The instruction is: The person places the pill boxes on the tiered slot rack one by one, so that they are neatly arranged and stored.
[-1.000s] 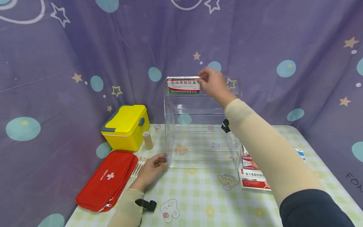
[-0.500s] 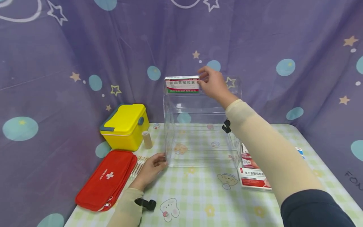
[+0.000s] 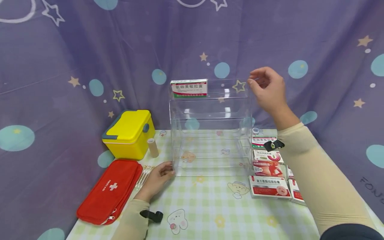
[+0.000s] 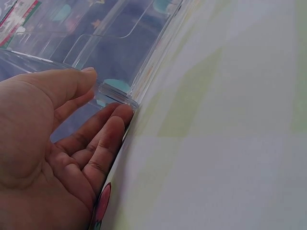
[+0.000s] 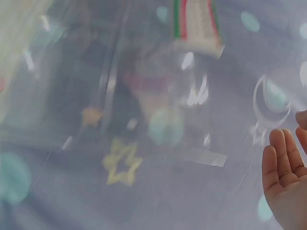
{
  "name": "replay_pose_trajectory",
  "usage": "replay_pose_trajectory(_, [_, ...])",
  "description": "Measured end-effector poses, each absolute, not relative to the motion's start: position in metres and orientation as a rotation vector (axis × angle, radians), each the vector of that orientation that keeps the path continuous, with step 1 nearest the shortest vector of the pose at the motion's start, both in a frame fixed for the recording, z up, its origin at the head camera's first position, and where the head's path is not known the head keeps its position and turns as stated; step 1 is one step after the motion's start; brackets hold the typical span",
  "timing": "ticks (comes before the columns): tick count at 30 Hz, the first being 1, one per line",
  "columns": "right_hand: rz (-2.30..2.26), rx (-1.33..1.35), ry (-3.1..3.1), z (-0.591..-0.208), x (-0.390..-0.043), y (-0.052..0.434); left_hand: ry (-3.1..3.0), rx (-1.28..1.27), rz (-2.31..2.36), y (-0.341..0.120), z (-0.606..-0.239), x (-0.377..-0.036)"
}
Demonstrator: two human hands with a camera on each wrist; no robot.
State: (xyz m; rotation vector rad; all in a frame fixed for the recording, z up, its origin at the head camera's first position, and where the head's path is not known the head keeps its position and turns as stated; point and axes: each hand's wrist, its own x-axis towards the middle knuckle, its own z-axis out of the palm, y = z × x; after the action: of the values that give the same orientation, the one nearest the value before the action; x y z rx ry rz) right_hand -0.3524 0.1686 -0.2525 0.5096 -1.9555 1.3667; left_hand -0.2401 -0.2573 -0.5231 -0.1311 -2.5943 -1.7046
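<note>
Left hand [image 3: 157,176] presses relaxed fingers against the clear rack's [image 3: 210,133] lower corner. Right hand [image 3: 267,88] hangs loosely curled, empty, beside its top shelf. The medicine box [image 3: 189,88] stands there; a knock could topple it.

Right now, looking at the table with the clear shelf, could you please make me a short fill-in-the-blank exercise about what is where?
1. The medicine box stands on the ____ tier of the clear shelf.
2. The left hand touches the shelf's bottom ____ corner.
3. The yellow case sits behind the ____ first-aid pouch.
4. The right hand holds ____.

Missing words: top; left; red; nothing
</note>
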Motion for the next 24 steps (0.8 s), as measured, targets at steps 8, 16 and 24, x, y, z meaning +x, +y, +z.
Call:
replay_pose_trajectory(8, [1.198, 0.232, -2.378, -0.336, -0.369, 0.263, -2.609, -0.130, -1.696, -0.258, -0.523, -0.240])
replay_pose_trajectory(16, [1.184, 0.179, -2.848, -0.429, -0.391, 0.321, -2.602, -0.150, -1.689, -0.258, -0.524, -0.240])
replay_pose_trajectory(24, [1.154, 0.160, -3.070, -0.469, -0.402, 0.340, -2.607, -0.086, -1.701, -0.255, -0.525, -0.242])
